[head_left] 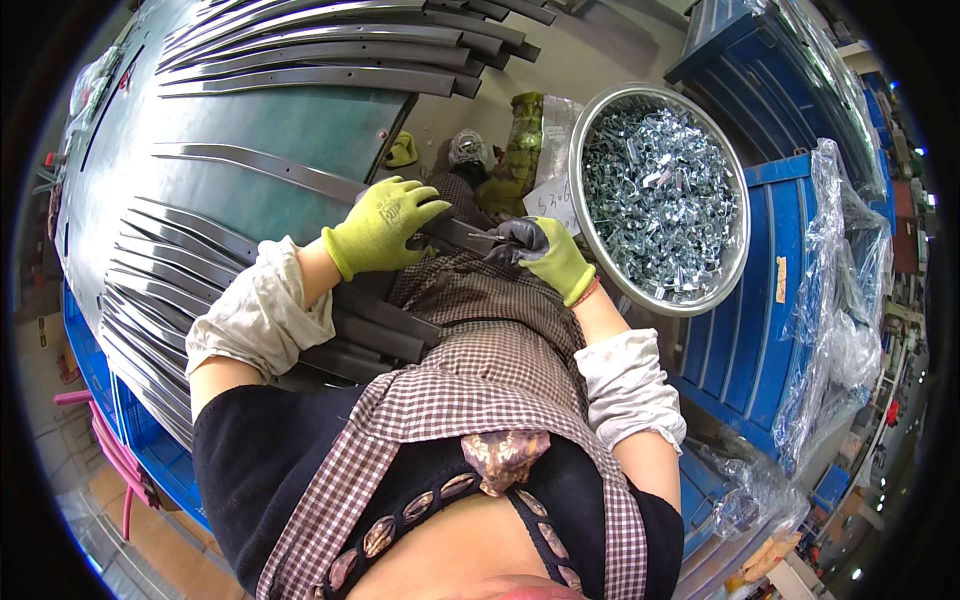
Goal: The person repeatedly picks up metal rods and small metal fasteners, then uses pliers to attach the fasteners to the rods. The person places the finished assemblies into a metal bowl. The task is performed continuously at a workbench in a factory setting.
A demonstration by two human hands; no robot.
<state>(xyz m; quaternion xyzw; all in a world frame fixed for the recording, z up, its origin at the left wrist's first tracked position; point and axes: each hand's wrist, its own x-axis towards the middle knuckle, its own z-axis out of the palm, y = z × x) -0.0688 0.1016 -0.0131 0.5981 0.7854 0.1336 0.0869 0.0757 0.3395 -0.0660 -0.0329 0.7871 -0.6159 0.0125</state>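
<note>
My left hand (385,228), in a yellow-green glove, is closed around a long dark metal strip (265,168) near its right end. The strip stretches back over the green tabletop to the left, and its end sticks out past my fingers toward the right hand. My right hand (545,257), in a yellow-green glove with dark fingertips, pinches at that end. A thin, shiny metal piece (487,237) shows at its fingertips; its full shape is hidden. Right of this hand stands a round metal bowl (744,235) filled with small shiny metal clips (660,185).
More dark strips (320,50) lie at the far side of the green table (290,125), and another pile (165,270) lies nearer, under my left arm. Blue metal bins (745,340) with clear plastic wrap (850,300) stand on the right. A patterned sack (518,150) is beside the bowl.
</note>
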